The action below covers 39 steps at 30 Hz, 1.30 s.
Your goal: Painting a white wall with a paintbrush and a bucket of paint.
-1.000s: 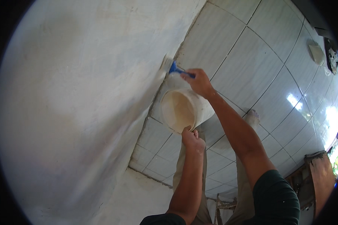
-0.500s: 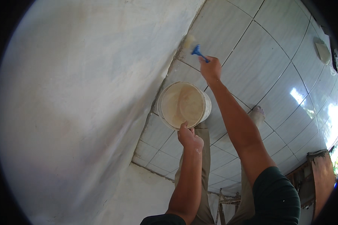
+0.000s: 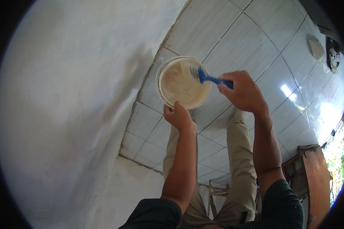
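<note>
A whitish plastic bucket hangs in front of me, its near rim gripped by my left hand. Pale, creamy residue or liquid coats its inside; how deep it is I cannot tell. My right hand is closed round the blue handle of a paintbrush. The brush head, slightly blurred, is over the bucket's mouth at its right side, with the bristles pointing left into it.
A pale, smeared wall fills the left side. Light grey tiles cover the floor. At the far right lie a pale flat piece and a dark bag. A worn wooden board stands at the lower right.
The paintbrush has come from beside the wall's foot back to the bucket's mouth, nearer to me. My left hand has raised the bucket slightly away and to the left.
</note>
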### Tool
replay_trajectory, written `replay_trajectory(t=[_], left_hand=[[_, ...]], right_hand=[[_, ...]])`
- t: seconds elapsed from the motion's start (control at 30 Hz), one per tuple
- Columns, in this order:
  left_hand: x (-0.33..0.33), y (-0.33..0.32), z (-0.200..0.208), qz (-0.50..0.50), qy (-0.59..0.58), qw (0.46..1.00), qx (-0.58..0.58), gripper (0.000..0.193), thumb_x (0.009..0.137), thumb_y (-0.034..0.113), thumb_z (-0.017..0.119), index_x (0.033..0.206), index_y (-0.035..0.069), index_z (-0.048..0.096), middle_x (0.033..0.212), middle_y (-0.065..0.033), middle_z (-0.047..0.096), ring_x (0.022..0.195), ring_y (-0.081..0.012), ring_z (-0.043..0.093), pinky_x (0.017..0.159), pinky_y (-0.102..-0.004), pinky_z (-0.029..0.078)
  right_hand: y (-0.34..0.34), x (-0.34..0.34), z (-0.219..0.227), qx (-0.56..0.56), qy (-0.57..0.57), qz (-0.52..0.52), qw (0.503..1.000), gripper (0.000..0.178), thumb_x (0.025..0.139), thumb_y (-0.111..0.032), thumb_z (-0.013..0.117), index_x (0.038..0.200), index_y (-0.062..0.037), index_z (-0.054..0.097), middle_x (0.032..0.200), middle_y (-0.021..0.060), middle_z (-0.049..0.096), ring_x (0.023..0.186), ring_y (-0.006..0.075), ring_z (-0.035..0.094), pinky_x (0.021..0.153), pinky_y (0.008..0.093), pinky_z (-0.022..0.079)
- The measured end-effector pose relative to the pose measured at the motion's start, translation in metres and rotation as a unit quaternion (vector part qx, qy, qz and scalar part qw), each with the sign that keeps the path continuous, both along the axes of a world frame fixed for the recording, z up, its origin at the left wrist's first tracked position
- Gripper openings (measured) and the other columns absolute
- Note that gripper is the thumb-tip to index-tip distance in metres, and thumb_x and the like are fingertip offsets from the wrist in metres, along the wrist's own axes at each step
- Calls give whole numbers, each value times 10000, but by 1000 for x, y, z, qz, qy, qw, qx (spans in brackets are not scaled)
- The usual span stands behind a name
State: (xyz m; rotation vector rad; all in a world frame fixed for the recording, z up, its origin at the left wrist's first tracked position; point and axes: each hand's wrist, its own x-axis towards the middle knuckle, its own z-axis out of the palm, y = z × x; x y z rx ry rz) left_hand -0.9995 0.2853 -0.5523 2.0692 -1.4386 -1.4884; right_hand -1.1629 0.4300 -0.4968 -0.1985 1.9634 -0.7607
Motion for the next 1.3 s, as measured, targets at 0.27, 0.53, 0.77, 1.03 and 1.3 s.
replay_trajectory(t=[0.27,0.53,0.77,1.03,1.3], left_hand=[[-3,15,12,-221,-21,967,-123,94,837,21,520,830,-73,523,804,-132,625,706,-186,557,681,-325,485],[12,25,10,-311,-18,935,-171,55,819,-19,496,787,-49,463,701,-49,486,675,-117,421,617,-285,400],[25,19,8,-324,-35,935,-142,62,814,-25,501,776,-44,456,704,-57,495,684,-118,440,627,-287,408],[23,17,6,-268,-46,955,-119,202,835,45,526,966,-88,602,899,-147,645,795,-209,622,706,-333,499],[62,-26,-15,93,-41,994,42,182,822,66,560,999,28,572,817,-22,557,680,-154,547,600,-308,407]], right_hand=[[-8,68,-65,-13,214,133,968,260,888,-113,611,1123,-84,718,919,143,716,794,333,710,741,459,553],[-36,96,-115,93,187,236,949,242,902,-130,625,1109,-92,746,994,142,733,873,273,749,741,399,591],[-54,113,-121,114,-26,100,988,192,824,-196,671,896,-54,777,944,186,749,907,311,740,769,400,579],[-54,88,-117,-135,-269,-204,932,329,840,-198,672,1062,27,765,762,94,688,603,172,574,583,328,467],[-32,72,-47,-200,-191,-233,932,298,932,-157,682,1187,-15,741,751,-1,625,655,69,456,620,252,402]])
